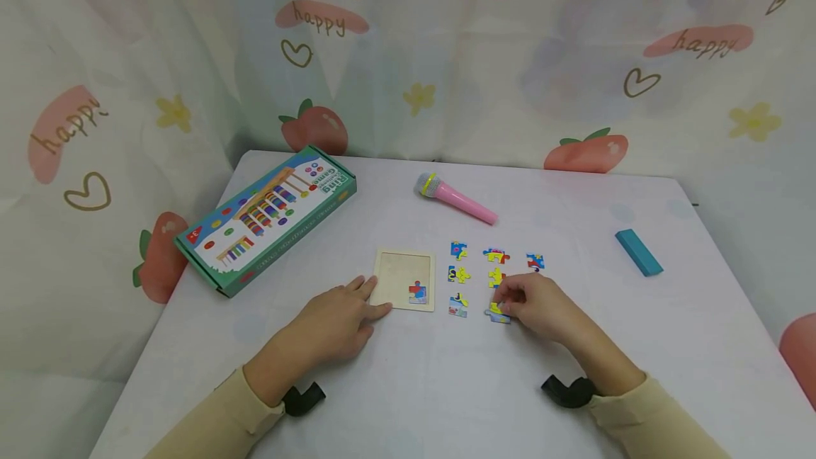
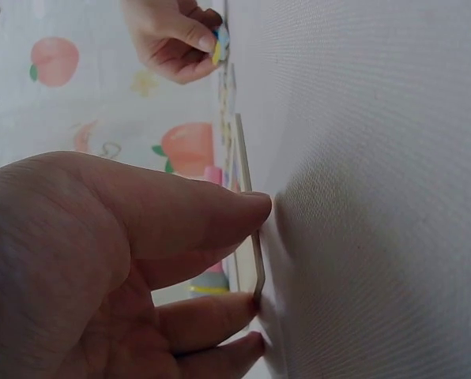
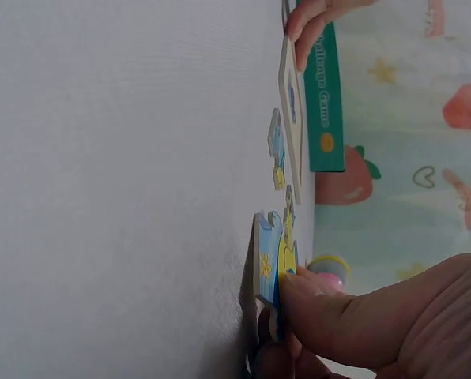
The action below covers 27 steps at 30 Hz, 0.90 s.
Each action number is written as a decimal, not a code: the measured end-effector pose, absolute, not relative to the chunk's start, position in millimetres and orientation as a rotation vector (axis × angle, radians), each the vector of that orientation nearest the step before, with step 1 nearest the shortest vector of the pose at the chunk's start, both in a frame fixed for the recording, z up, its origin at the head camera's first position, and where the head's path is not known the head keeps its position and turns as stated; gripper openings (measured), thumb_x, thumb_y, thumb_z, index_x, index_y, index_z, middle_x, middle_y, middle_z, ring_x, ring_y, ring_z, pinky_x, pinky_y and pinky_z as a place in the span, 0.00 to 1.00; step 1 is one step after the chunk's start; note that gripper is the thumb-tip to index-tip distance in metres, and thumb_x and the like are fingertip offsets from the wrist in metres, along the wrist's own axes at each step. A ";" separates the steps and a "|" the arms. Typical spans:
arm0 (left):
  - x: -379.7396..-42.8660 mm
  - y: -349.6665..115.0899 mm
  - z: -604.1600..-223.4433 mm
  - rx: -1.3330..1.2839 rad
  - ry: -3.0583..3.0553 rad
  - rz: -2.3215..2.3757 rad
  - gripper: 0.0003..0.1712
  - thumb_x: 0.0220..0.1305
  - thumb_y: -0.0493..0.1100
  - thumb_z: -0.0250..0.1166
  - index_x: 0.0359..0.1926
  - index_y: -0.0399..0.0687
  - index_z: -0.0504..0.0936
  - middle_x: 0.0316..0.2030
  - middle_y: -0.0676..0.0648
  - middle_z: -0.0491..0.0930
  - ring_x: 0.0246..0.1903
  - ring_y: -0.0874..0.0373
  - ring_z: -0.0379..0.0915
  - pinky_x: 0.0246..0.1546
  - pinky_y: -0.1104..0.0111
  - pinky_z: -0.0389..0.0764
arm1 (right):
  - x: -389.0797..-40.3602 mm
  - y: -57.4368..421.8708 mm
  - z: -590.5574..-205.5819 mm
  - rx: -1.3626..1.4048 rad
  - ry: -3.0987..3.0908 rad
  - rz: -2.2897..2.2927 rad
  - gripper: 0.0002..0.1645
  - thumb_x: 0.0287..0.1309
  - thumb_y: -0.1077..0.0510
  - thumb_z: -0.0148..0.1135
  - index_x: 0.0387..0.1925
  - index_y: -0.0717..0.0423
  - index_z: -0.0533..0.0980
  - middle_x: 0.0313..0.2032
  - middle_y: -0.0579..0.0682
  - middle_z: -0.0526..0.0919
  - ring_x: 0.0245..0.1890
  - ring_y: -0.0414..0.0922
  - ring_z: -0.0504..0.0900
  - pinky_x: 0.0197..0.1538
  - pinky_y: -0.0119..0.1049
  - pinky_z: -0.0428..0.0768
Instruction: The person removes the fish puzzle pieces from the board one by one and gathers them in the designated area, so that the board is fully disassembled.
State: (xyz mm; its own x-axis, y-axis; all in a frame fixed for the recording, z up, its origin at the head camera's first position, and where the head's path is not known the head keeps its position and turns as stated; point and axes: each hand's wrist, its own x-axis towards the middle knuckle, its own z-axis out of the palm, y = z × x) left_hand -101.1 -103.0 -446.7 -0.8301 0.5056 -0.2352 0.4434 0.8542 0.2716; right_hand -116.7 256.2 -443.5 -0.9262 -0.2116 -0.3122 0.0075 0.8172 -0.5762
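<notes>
A shallow wooden puzzle tray lies on the table, with one blue and red piece in its lower right corner. My left hand holds the tray at its near left corner, thumb on the near edge and fingers along the left side. Between thumb and fingers, my right hand pinches a blue and yellow puzzle piece. In the right wrist view this piece is tilted, close over the table. Other puzzle pieces, such as a yellow one, lie in rows right of the tray.
A green game box lies at the back left. Behind the tray is a pink toy microphone, and a teal block sits far right. A patterned curtain hangs behind the white table.
</notes>
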 end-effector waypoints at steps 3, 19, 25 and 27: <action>-100.8 -102.9 -446.0 0.720 2.730 0.302 0.26 0.73 0.45 0.69 0.69 0.66 0.84 0.79 0.41 0.70 0.79 0.41 0.67 0.73 0.46 0.77 | -114.3 252.2 -444.2 -0.097 2.675 -0.794 0.06 0.67 0.63 0.71 0.38 0.47 0.86 0.34 0.47 0.81 0.41 0.46 0.77 0.43 0.37 0.76; -99.6 -101.2 -441.9 0.685 2.718 0.299 0.26 0.74 0.46 0.69 0.70 0.66 0.83 0.80 0.41 0.69 0.80 0.41 0.65 0.74 0.44 0.76 | -119.4 217.4 -438.9 -0.196 2.832 -0.777 0.08 0.65 0.62 0.72 0.45 0.49 0.86 0.38 0.47 0.81 0.39 0.45 0.77 0.42 0.37 0.76; -100.0 -100.2 -441.2 0.663 2.713 0.287 0.26 0.74 0.47 0.69 0.70 0.67 0.83 0.80 0.42 0.68 0.80 0.41 0.65 0.74 0.44 0.76 | -128.3 178.9 -442.1 -0.361 2.723 -0.899 0.15 0.63 0.61 0.76 0.50 0.48 0.85 0.45 0.45 0.84 0.37 0.42 0.77 0.44 0.36 0.79; -100.4 -100.0 -441.3 0.666 2.712 0.280 0.26 0.74 0.48 0.69 0.70 0.67 0.82 0.80 0.42 0.68 0.80 0.41 0.65 0.73 0.44 0.76 | -131.2 167.6 -444.2 -0.408 2.702 -0.913 0.18 0.60 0.61 0.78 0.51 0.49 0.86 0.47 0.45 0.84 0.36 0.42 0.77 0.44 0.36 0.80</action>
